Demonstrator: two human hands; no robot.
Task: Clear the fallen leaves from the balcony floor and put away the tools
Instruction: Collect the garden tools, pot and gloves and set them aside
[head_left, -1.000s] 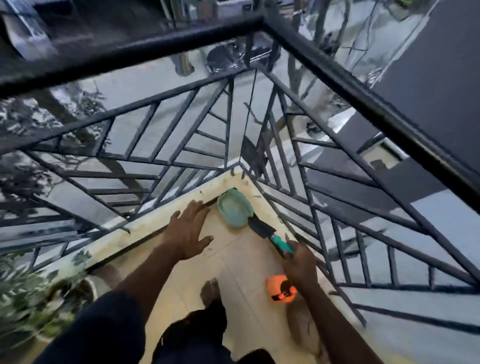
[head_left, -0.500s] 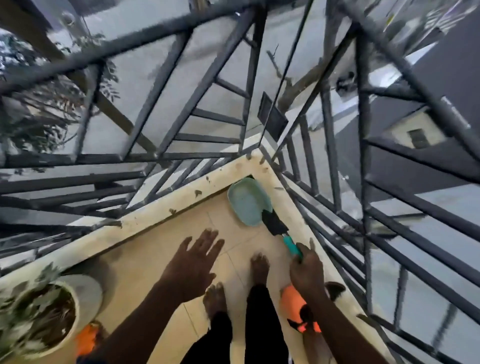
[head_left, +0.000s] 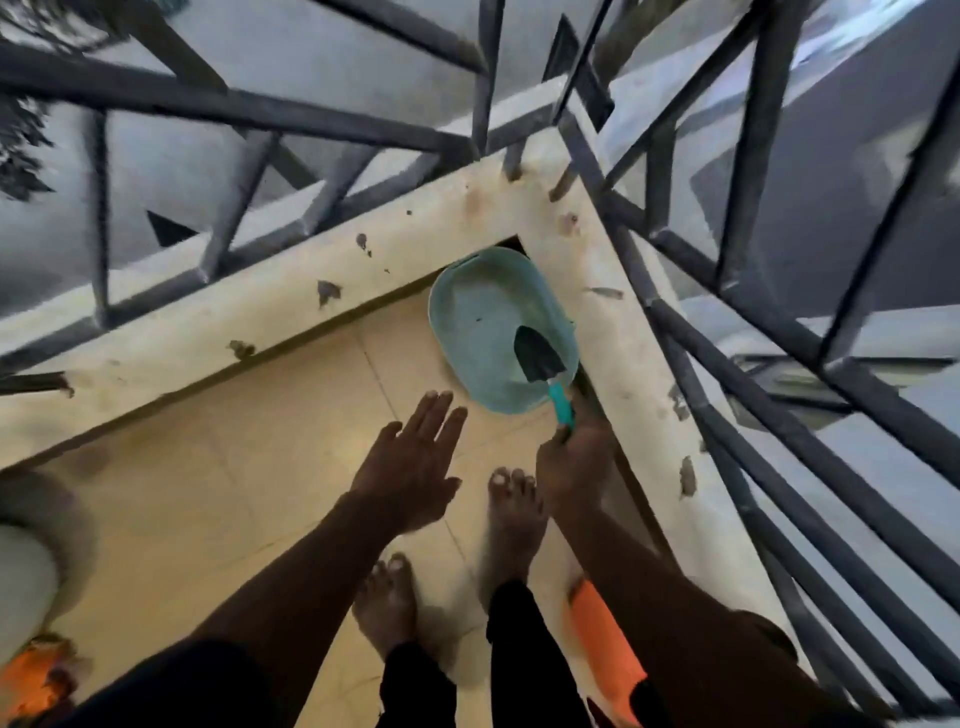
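Note:
A pale green plastic basin (head_left: 478, 317) sits in the balcony corner on the tan tiled floor (head_left: 249, 467). My right hand (head_left: 574, 467) grips the teal handle of a small trowel (head_left: 540, 358), whose dark blade lies inside the basin. With its fingers straight and together, my left hand (head_left: 410, 467) hovers above the floor just left of the basin and holds nothing. A few small dark leaf bits (head_left: 327, 292) lie on the pale ledge.
Dark metal railing (head_left: 675, 332) closes both sides of the corner above the pale ledge (head_left: 208, 322). My bare feet (head_left: 511, 525) stand on the tiles. An orange object (head_left: 605, 654) lies by the right ledge. A white pot (head_left: 26, 582) and another orange item (head_left: 36, 680) are at far left.
The view has dropped closer to the corner. My right hand has brought the trowel blade from the basin's rim into the basin. My left hand stays spread beside it.

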